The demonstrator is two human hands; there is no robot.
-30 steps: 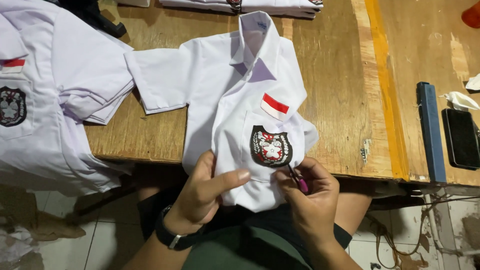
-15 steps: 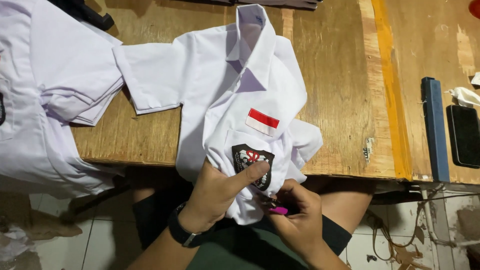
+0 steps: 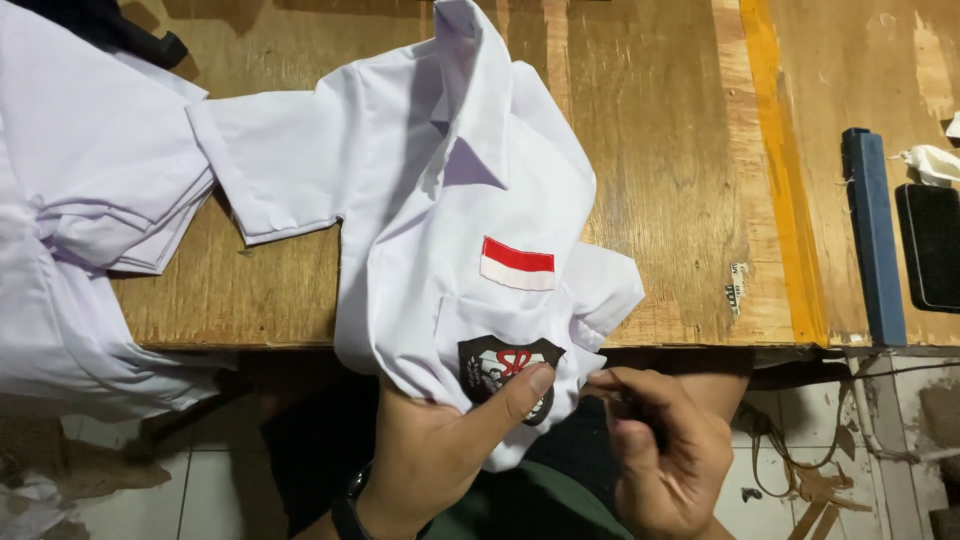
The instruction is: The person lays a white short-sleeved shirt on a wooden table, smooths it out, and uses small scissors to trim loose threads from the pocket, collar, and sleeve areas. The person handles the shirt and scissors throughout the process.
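Observation:
A white short-sleeved shirt (image 3: pixel 440 190) lies on the wooden table (image 3: pixel 660 150) and hangs over its front edge. It bears a red and white flag patch (image 3: pixel 517 263) and a black, red and white badge (image 3: pixel 505 368) on the chest pocket. My left hand (image 3: pixel 440 445) grips the hanging shirt from below, thumb pressed on the badge. My right hand (image 3: pixel 665 450) is beside it, fingers pinched at the shirt's edge; what it holds is hidden.
More white shirts (image 3: pixel 80 220) are piled at the left. A blue bar (image 3: pixel 873 235), a black phone (image 3: pixel 930 245) and a crumpled white scrap (image 3: pixel 932 165) lie at the right. A yellow stripe (image 3: pixel 780 170) runs across the table. Tiled floor (image 3: pixel 200 490) shows below.
The shirt has been pulled further over the table edge toward me. My left thumb moved onto the badge. The pink tool seen earlier in my right hand is no longer visible.

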